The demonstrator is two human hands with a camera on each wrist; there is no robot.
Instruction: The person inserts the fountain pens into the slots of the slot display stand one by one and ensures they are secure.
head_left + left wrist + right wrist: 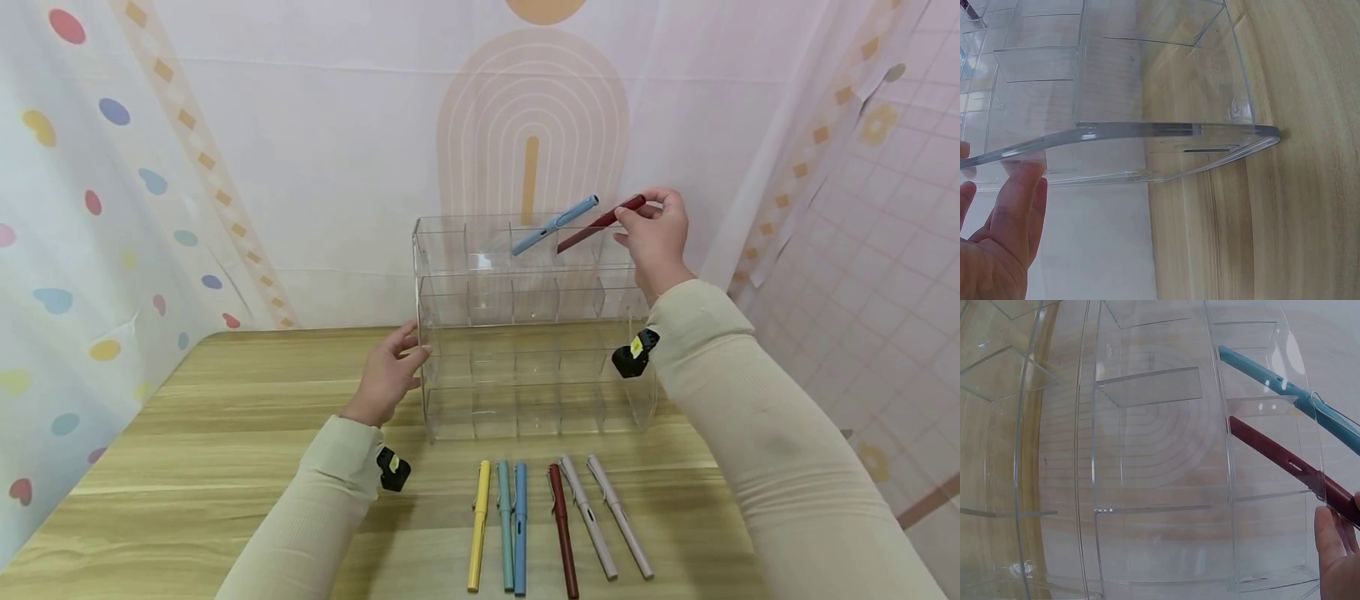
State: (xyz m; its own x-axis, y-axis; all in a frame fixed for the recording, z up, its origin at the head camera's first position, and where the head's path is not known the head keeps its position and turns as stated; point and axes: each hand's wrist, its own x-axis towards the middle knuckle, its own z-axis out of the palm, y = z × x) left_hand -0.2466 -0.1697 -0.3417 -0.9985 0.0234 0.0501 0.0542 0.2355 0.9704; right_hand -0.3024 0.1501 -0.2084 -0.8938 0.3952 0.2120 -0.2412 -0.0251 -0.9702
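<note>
A clear acrylic rack [536, 325] with several tiers of small compartments stands upright on the table. My right hand [660, 237] pinches a dark red pen [600, 225] by its upper end, at the rack's top right. The pen slants, its lower end inside a top-tier compartment in the right wrist view. Just left of it, a light blue pen [1266, 378] leans in the top tier, its clip end sticking out above the rack. My left hand [390, 375] touches the rack's left side panel [1116, 131], fingers fairly straight along its outer face.
In front of the rack lie a yellow pen [478, 525], a teal pen [506, 525], a blue pen [521, 529], another dark red pen [562, 529] and two pale lilac pens, one of them [621, 517] farthest right. A patterned curtain [337, 167] hangs behind the wooden table [187, 467].
</note>
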